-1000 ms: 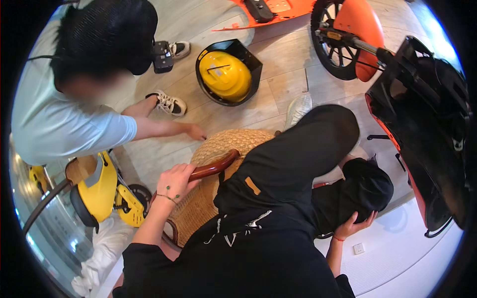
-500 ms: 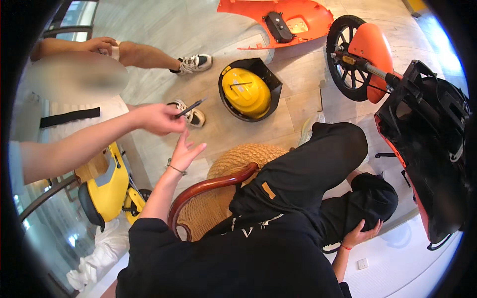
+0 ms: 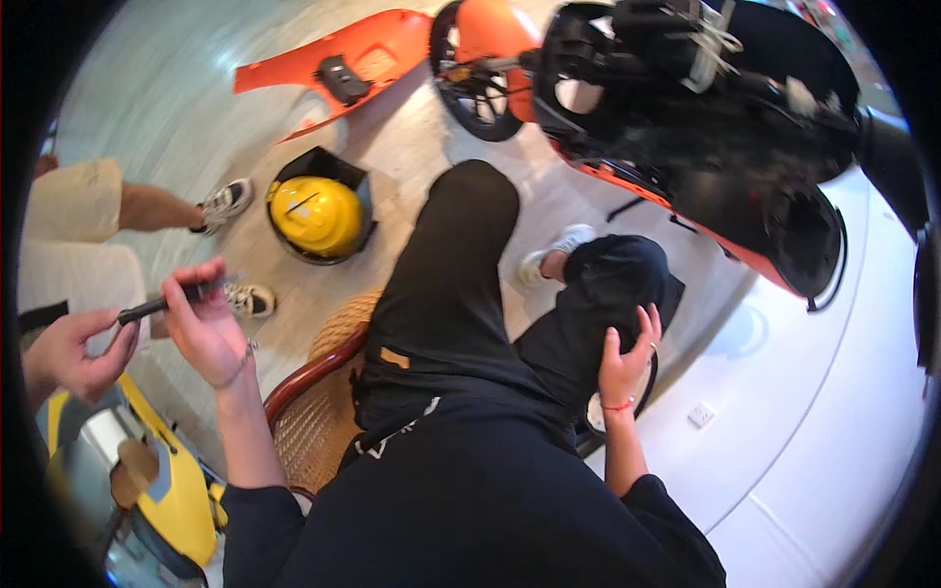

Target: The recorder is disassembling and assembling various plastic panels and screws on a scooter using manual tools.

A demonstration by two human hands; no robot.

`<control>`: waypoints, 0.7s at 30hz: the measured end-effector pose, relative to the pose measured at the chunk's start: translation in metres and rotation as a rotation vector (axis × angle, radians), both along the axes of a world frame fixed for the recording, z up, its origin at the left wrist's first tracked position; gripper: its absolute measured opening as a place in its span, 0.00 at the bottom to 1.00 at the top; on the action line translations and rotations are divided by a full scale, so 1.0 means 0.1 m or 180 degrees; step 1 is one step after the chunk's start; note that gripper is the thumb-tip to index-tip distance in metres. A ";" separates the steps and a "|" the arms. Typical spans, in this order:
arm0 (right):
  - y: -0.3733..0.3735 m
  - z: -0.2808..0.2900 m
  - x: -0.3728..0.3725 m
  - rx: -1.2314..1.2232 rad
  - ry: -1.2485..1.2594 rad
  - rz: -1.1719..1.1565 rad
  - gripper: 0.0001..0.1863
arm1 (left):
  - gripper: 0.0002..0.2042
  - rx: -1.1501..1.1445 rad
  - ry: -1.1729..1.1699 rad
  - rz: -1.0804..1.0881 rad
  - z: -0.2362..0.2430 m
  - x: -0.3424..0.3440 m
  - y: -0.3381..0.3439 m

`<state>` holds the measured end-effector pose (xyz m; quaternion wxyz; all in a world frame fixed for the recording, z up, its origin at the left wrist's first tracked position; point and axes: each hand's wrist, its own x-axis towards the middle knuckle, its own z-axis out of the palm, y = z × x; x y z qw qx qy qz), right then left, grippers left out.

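My left hand (image 3: 206,328) closes its fingers around a slim dark pen-shaped tool (image 3: 147,309); blur hides its exact kind. The tool's near end is still pinched by another person's hand (image 3: 83,353) at the far left, so both hands hold it at once. My right hand (image 3: 625,370) is raised by my black trouser leg, fingers spread and nothing in them.
A yellow hard hat (image 3: 314,216) sits in a black tub on the floor. An orange panel (image 3: 392,39) lies beyond it. At upper right is an orange and black two-wheeler (image 3: 686,127); a yellow one (image 3: 172,490) stands lower left. I sit on a wicker chair (image 3: 314,421).
My left hand has gone from open and reaching to gripping the tool the other person held out. My right hand has lifted off my leg. The view has swung right.
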<state>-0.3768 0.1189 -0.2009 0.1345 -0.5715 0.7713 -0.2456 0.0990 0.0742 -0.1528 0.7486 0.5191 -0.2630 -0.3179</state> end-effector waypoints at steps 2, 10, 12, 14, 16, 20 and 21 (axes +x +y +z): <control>-0.03 0.19 0.18 -0.0350 -0.0219 0.0318 0.24 | 0.15 0.0419 -0.0248 -0.0479 0.12 -0.49 0.05; 0.12 0.75 0.78 0.0611 -0.3098 0.1375 0.28 | 0.10 0.0681 -0.2512 -0.4437 -0.01 -2.10 0.13; 0.25 0.75 0.80 0.0355 -0.3425 0.0947 0.22 | 0.12 0.0591 -0.2734 -0.5109 0.06 -2.30 0.12; 0.35 0.75 0.71 0.0647 -0.3892 0.0330 0.15 | 0.12 0.0370 -0.2943 -0.5292 0.05 -2.42 0.11; 0.46 0.77 0.70 0.0330 -0.3979 -0.0023 0.11 | 0.12 -0.0084 -0.3161 -0.5217 -0.01 -2.50 0.12; 0.72 0.78 0.63 0.0045 -0.3635 -0.0680 0.11 | 0.12 -0.0166 -0.3146 -0.5395 -0.03 -2.56 0.23; 0.77 0.79 0.64 0.0154 -0.3673 -0.0847 0.11 | 0.12 -0.0204 -0.3149 -0.5363 -0.06 -2.56 0.26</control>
